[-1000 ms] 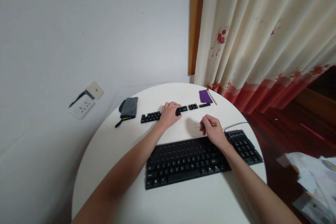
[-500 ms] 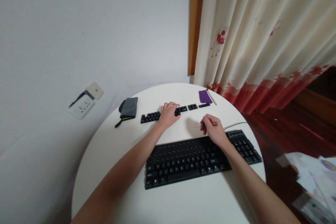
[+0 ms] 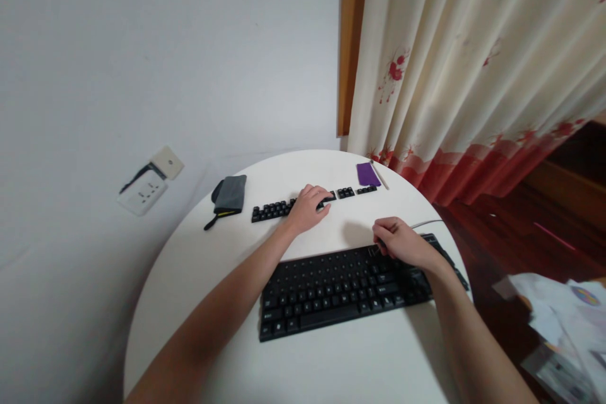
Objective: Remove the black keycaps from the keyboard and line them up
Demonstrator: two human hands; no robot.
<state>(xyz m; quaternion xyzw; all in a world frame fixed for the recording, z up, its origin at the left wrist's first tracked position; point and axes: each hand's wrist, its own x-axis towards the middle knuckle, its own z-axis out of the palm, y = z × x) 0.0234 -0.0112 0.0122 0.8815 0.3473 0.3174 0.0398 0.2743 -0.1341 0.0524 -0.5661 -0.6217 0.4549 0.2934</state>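
Note:
A black keyboard (image 3: 326, 309) lies on the white round table (image 3: 189, 303); its upper rows show bare key posts without caps, while caps sit on the lower rows and along the front. My right hand (image 3: 395, 241) is closed over the keyboard's upper right part, gripping a wire keycap puller (image 3: 374, 252) whose thin end shows below the fingers. Behind the keyboard runs a line of loose black keycaps (image 3: 271, 211). My left hand (image 3: 308, 207) rests over the middle of that line, fingers stretched forward and thumb apart, covering several caps.
A grey pouch (image 3: 230, 194) with a dark strap lies at the table's left. Toward the far right are a purple cloth (image 3: 368, 174) and a thin stick (image 3: 379, 175). The keyboard's cable (image 3: 426, 223) runs off the right edge. Wall and curtain (image 3: 416, 107) border the table behind.
My right hand has moved from above the bare table to the right and nearer, with the puller's end now at the keyboard's top rows. My left hand has shifted slightly right along the keycaps.

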